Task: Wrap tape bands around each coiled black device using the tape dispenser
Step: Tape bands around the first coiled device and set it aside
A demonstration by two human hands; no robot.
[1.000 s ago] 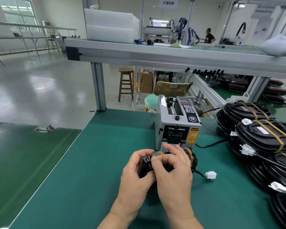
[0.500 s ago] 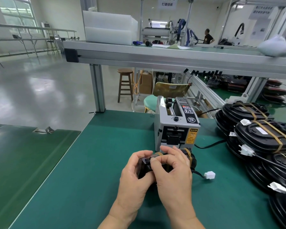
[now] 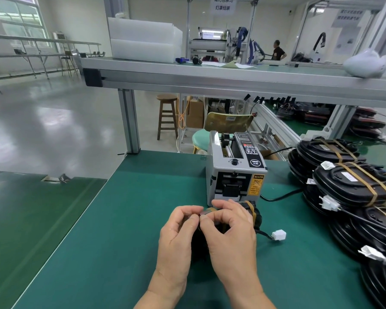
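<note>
The green table (image 3: pixel 120 219) fills the lower half of the frame, and everything I work with sits on it. At the right edge lies a pile of finished black devices (image 3: pixel 352 186), stacked flat, each crossed by brown tape bands, with white plugs poking out on their left sides. The grey tape dispenser (image 3: pixel 234 172) stands upright at centre, just above my hands, its slot facing me and its black power cord running off to the right towards the pile.

My left hand (image 3: pixel 178 237) and my right hand (image 3: pixel 232 239) sit side by side in the lower centre, thumbs meeting. The fingers (image 3: pixel 187 211) of both hands are curled in tight, and together they pinch a short brown tape strip (image 3: pixel 206 211) between the thumb tips and forefingers.

The coiled black device (image 3: pixel 255 216) lies on the table right in front of the dispenser, mostly hidden under my hands; its right end shows past my right knuckles, already wearing one tape band (image 3: pixel 251 208). Its thin lead trails to the right and ends in a white connector (image 3: pixel 279 234) resting on the table.
</note>
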